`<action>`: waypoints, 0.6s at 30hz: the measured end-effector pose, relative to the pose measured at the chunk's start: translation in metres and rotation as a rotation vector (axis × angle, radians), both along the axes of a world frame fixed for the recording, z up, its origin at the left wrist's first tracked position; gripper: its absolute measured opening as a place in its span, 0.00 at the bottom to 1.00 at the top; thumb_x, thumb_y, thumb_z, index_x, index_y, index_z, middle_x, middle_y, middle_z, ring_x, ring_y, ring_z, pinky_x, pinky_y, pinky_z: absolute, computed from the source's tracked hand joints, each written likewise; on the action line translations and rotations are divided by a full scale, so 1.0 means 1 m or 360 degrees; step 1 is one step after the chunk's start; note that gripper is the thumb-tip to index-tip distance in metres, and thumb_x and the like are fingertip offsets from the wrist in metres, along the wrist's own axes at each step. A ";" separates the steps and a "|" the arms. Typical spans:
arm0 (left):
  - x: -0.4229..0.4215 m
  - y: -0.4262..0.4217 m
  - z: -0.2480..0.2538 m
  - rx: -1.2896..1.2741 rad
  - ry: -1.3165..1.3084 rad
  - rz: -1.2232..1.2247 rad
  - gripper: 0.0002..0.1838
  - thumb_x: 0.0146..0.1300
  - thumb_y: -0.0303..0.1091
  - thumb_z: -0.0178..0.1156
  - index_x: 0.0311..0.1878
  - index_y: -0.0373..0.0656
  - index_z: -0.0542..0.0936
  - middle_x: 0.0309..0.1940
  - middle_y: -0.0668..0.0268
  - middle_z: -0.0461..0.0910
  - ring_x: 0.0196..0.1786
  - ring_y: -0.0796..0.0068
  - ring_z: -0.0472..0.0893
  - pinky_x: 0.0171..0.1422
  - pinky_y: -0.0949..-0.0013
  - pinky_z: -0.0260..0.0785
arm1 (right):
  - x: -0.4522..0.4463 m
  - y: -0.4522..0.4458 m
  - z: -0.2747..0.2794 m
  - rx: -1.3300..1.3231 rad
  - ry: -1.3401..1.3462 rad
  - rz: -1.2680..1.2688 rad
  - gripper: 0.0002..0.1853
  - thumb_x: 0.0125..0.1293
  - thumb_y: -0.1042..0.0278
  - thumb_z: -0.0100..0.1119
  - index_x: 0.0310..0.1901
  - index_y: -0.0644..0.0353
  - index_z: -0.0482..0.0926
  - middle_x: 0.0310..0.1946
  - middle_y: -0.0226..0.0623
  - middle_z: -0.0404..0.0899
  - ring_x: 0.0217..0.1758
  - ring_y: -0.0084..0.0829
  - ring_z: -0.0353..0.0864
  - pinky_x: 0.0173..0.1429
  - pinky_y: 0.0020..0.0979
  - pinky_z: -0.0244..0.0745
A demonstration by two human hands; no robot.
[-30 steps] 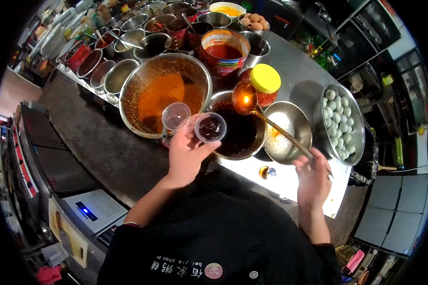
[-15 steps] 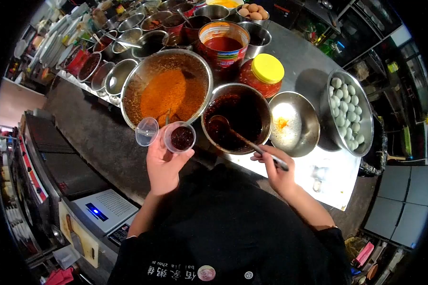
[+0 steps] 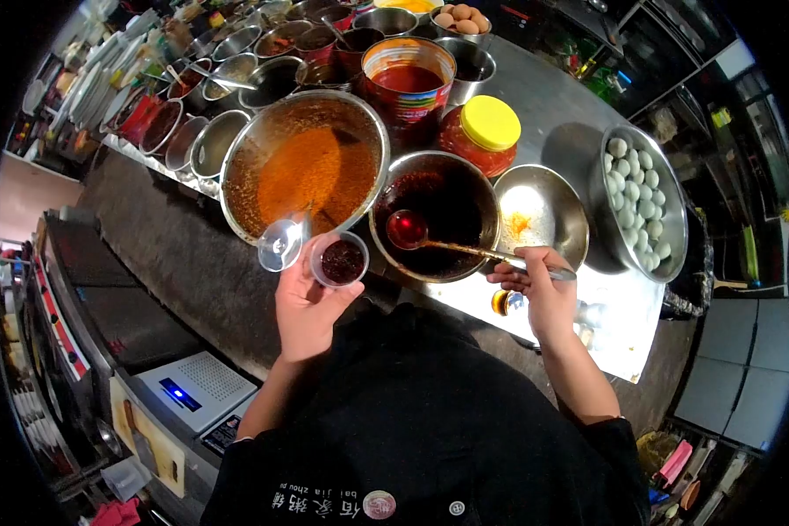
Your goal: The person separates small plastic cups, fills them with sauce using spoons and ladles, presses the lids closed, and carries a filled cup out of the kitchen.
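The left hand is raised in front of the body, palm up, with its fingers and thumb curled. The right hand is closed in a grip, the thumb near the fingers, and both forearms reach forward from black sleeves.

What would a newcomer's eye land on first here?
Probably the yellow lid on the red jar, upper middle. A wide basin of orange seasoning sits left of it, a steel bowl of pale eggs to the right. The right hand holds a ladle over dark sauce.
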State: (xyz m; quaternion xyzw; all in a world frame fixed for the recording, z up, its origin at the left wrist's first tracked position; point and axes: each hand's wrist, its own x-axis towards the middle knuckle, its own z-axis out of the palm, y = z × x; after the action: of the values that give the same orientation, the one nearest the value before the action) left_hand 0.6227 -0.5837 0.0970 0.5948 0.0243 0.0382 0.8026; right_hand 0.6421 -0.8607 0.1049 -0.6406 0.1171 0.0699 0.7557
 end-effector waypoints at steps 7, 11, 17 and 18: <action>0.004 -0.003 -0.003 0.0063 0.0017 -0.0108 0.31 0.49 0.14 0.62 0.59 0.33 0.65 0.53 0.59 0.72 0.57 0.72 0.72 0.62 0.68 0.65 | -0.014 0.003 0.016 -0.0434 -0.0552 0.0184 0.11 0.70 0.71 0.46 0.45 0.71 0.72 0.35 0.48 0.80 0.38 0.35 0.83 0.43 0.30 0.79; 0.005 -0.010 -0.002 0.0081 0.0110 -0.0216 0.31 0.49 0.15 0.63 0.59 0.33 0.65 0.53 0.60 0.72 0.56 0.72 0.73 0.62 0.69 0.66 | -0.013 -0.006 0.037 -0.0597 -0.0720 0.0205 0.10 0.69 0.74 0.44 0.44 0.74 0.72 0.36 0.49 0.80 0.39 0.35 0.83 0.44 0.31 0.79; 0.009 -0.019 -0.009 0.0109 0.0048 -0.0289 0.32 0.49 0.17 0.65 0.59 0.33 0.65 0.53 0.60 0.72 0.56 0.73 0.73 0.62 0.69 0.67 | -0.008 -0.017 0.068 -0.0497 -0.0700 0.0037 0.11 0.70 0.69 0.45 0.43 0.70 0.70 0.32 0.52 0.80 0.34 0.41 0.84 0.41 0.36 0.81; 0.009 -0.021 -0.012 0.0111 0.0045 -0.0277 0.32 0.49 0.18 0.65 0.59 0.33 0.65 0.54 0.59 0.72 0.56 0.73 0.73 0.61 0.70 0.67 | -0.008 -0.020 0.071 -0.0442 -0.0709 0.0030 0.11 0.70 0.68 0.45 0.43 0.69 0.70 0.31 0.51 0.80 0.34 0.41 0.84 0.41 0.37 0.81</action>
State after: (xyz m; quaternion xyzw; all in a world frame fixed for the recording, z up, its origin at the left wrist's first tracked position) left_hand 0.6316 -0.6046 0.0852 0.6227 -0.0176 -0.0393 0.7813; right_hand 0.6344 -0.8806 0.1755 -0.7388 -0.0497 -0.0826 0.6670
